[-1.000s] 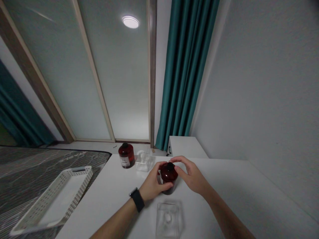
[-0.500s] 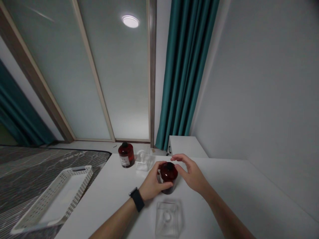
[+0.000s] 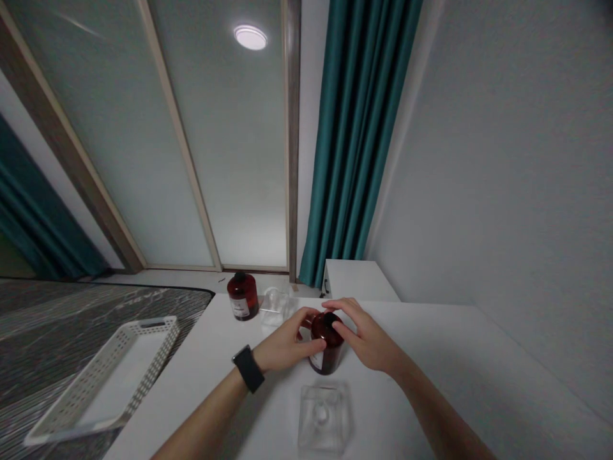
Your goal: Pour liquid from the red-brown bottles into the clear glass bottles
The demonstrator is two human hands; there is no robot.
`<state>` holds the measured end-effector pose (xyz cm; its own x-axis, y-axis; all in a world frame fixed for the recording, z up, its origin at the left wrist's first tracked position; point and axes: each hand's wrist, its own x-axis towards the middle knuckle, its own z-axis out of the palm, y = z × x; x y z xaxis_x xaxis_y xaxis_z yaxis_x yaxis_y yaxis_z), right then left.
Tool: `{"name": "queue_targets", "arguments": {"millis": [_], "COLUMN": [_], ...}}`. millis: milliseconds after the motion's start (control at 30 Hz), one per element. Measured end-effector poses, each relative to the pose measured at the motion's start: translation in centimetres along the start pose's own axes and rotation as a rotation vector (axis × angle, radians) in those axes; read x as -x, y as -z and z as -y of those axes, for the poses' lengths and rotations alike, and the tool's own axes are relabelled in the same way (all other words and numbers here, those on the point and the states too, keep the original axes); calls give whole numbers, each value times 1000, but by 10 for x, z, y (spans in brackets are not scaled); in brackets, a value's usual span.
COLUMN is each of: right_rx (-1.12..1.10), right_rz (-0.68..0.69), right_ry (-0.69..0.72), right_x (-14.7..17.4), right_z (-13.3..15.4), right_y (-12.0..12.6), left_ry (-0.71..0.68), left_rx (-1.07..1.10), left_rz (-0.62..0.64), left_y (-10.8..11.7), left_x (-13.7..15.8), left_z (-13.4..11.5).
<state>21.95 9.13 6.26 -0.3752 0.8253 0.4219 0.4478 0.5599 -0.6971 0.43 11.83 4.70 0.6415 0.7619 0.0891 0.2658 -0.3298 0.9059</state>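
Note:
A dark amber glass bottle (image 3: pixel 330 345) with a black cap and a white label stands upright on the white table. My left hand (image 3: pixel 292 342) curves around its left side, thumb at the front and fingers behind. My right hand (image 3: pixel 361 332) is at the top, with thumb and fingers closed about the black cap (image 3: pixel 329 319). Nearer to me lies a clear, square, glass-like piece (image 3: pixel 324 418) with a round middle. A second clear piece (image 3: pixel 275 306) sits beyond my left hand, beside another amber bottle (image 3: pixel 243 296) with a white label.
A white perforated basket (image 3: pixel 103 383) is to the left of the table, over a dark patterned surface. A white cabinet (image 3: pixel 359 278) stands behind the table's far edge. Teal curtains (image 3: pixel 361 140) and frosted sliding doors (image 3: pixel 230 153) are at the back, with a wall on the right.
My right hand has come down from beside the bottle onto its cap. The bottle has turned, showing more of its label, and my left wrist has shifted left.

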Motion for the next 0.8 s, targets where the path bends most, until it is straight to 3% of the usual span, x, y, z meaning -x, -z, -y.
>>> {"name": "queue_targets", "arguments": {"millis": [100, 233, 400, 633, 800], "right_rx": [-10, -45, -32, 75, 101], "right_rz": [50, 62, 45, 34, 92], "right_ry": [-25, -43, -38, 17, 30], "right_x": [2, 2, 2, 0, 0], "right_z": [-3, -7, -5, 0, 0], "right_y": [7, 12, 10, 12, 20], "left_ry": [-2, -53, -173, -10, -40], "left_rx": [-1, -25, 111, 69, 64], "left_rz": [48, -5, 34, -131, -130], "left_y": [5, 2, -5, -20, -23], "left_x": [0, -3, -5, -4, -4], "left_z": [-2, 6, 15, -1, 4]}}
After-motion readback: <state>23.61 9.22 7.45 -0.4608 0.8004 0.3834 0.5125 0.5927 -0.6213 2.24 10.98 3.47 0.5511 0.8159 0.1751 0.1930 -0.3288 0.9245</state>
